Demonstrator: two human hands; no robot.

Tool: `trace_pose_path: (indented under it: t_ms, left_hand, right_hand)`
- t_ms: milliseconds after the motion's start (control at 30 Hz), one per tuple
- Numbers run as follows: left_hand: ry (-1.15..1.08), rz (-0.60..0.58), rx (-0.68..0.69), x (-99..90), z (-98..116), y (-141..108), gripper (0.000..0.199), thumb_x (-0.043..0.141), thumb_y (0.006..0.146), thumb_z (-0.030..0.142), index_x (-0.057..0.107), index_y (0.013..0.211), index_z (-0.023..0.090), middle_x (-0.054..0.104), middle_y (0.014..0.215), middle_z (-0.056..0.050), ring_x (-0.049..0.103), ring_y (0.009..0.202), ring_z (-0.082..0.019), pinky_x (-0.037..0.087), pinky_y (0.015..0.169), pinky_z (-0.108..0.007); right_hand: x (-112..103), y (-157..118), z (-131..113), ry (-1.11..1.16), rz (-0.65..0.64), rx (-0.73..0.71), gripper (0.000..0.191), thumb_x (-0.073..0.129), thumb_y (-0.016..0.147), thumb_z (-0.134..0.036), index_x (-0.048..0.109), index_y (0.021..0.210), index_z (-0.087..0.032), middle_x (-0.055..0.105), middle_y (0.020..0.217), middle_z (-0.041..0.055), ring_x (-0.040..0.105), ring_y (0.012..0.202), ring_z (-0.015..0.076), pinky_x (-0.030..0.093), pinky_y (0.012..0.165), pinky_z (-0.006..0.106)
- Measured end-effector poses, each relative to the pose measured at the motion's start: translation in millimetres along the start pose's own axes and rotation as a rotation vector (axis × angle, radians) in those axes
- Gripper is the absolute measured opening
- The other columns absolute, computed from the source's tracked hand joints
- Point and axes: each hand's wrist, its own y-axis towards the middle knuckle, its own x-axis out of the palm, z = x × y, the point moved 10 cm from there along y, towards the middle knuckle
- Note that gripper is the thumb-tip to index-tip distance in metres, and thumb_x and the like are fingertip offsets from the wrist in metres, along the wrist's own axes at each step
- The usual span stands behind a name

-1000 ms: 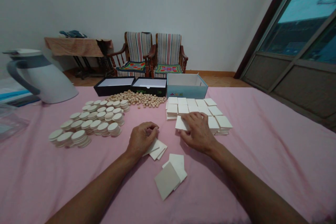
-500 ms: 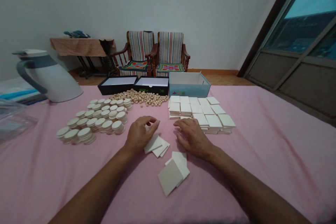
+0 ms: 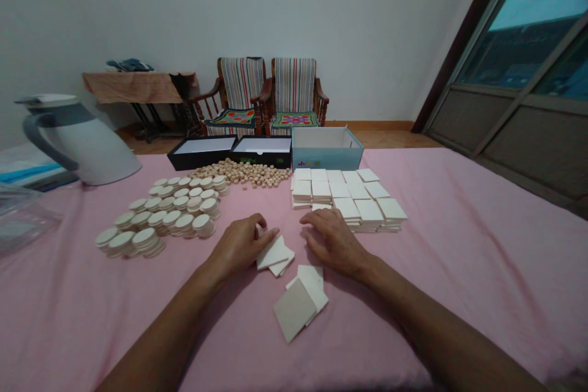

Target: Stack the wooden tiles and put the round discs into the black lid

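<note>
My left hand [image 3: 241, 243] has its thumb and fingers at the upper left corner of a small fanned pile of white square tiles [image 3: 274, 254], gripping the top one. My right hand [image 3: 334, 239] rests beside the stacked square tiles [image 3: 370, 211], fingers apart and curved, holding nothing. Closer to me lies a second loose group of square tiles [image 3: 296, 309], overlapping at angles. Stacks of round white discs [image 3: 144, 236] stand in rows at the left. Behind them is a spread of small wooden cubes [image 3: 257, 175].
Two shallow black boxes [image 3: 202, 159] and a light blue box [image 3: 327, 153] line the far edge of the pink cloth [image 3: 459, 294]. A white and grey jug [image 3: 96, 147] and clear plastic packaging [image 3: 22, 223] sit at the left. Two chairs [image 3: 294, 86] stand beyond.
My left hand has shifted slightly down and left, its thumb now on the fanned tiles, whose top tile has turned a little. My right hand has barely moved. The view has shifted slightly.
</note>
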Motion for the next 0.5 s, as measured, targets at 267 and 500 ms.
trace_pose_path:
  t_ms: [267,500]
  left_hand:
    - [-0.477,-0.021,0.044,10.2,12.1,1.4,0.025,0.049,0.083,0.035,0.062,0.094,0.017,0.067,0.077,-0.003,0.062,0.062,-0.015,0.046,0.054,-0.023]
    - [-0.495,0.002,0.080,10.6,16.2,1.6,0.022,0.050,0.081,0.031,0.064,0.090,0.016,0.068,0.074,-0.002,0.060,0.065,-0.015,0.045,0.056,-0.022]
  right_hand:
    - [10.7,-5.4,-26.3,0.080,-0.179,-0.101,0.043,0.060,0.075,-0.024,0.050,0.116,-0.018,0.059,0.113,0.0089,0.049,0.106,0.0235,0.034,0.090,0.039]
    - [17.8,-7.2,-23.0,0.107,-0.243,-0.075,0.042,0.059,0.076,-0.021,0.050,0.116,-0.019,0.056,0.112,0.0092,0.047,0.103,0.0221,0.039,0.086,0.036]
